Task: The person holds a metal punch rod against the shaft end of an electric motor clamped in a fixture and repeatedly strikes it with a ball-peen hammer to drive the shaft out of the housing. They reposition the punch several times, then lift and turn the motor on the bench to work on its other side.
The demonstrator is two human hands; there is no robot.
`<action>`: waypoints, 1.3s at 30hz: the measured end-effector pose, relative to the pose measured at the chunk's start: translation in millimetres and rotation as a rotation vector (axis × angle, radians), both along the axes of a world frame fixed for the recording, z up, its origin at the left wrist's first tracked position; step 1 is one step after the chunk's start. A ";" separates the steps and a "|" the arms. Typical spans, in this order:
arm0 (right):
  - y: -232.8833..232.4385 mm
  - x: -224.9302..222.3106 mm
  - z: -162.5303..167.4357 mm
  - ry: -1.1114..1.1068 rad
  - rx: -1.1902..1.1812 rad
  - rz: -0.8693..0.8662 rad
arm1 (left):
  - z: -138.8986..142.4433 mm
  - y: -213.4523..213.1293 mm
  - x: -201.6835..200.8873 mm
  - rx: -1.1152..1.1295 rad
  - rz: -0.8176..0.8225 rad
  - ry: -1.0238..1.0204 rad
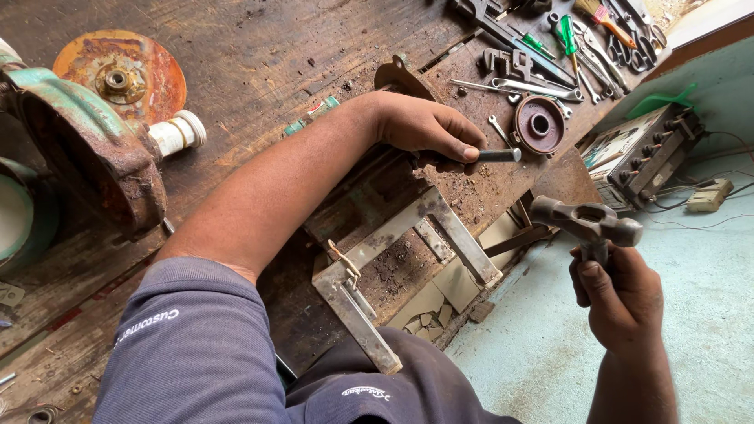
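Gripping a short metal rod (496, 155) on the surface (259, 63), the left hand (424, 127) is pinching it shut — the right hand (620, 294) is clutching a tap wrench (587, 221) nearer, unjoined.

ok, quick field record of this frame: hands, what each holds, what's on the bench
view: head camera, looking down at a worn wooden bench
left hand: on the bench, fingers closed on a short metal rod
right hand: off the bench edge, gripping a grey cross-shaped metal tool by its stem
near left hand: round rusty pulley, loose wrenches
bench edge: steel angle frame
far left: rusty disc, green machine housing
right floor: boxy electrical unit with cables
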State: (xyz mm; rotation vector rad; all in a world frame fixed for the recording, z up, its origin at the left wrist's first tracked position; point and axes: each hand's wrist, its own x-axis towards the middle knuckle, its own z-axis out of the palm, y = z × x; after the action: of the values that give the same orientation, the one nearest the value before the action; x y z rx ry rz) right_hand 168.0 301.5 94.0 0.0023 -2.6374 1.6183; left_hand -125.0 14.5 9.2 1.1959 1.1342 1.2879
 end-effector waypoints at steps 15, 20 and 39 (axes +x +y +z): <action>-9.8 -71.0 47.9 0.201 0.444 0.114 | 0.8 3.9 -1.1 0.027 0.025 0.135; -1.0 -47.2 55.9 0.156 0.738 0.051 | -1.4 6.0 0.6 0.077 -0.045 0.098; -5.0 -44.8 62.3 0.352 0.054 -0.075 | -1.6 0.6 -1.5 -0.008 -0.010 0.042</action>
State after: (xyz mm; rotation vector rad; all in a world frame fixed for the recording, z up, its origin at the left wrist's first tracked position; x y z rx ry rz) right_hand 123.2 296.5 156.4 0.1713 -2.3810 1.3771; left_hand -126.6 15.1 7.6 1.2267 1.1613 1.2547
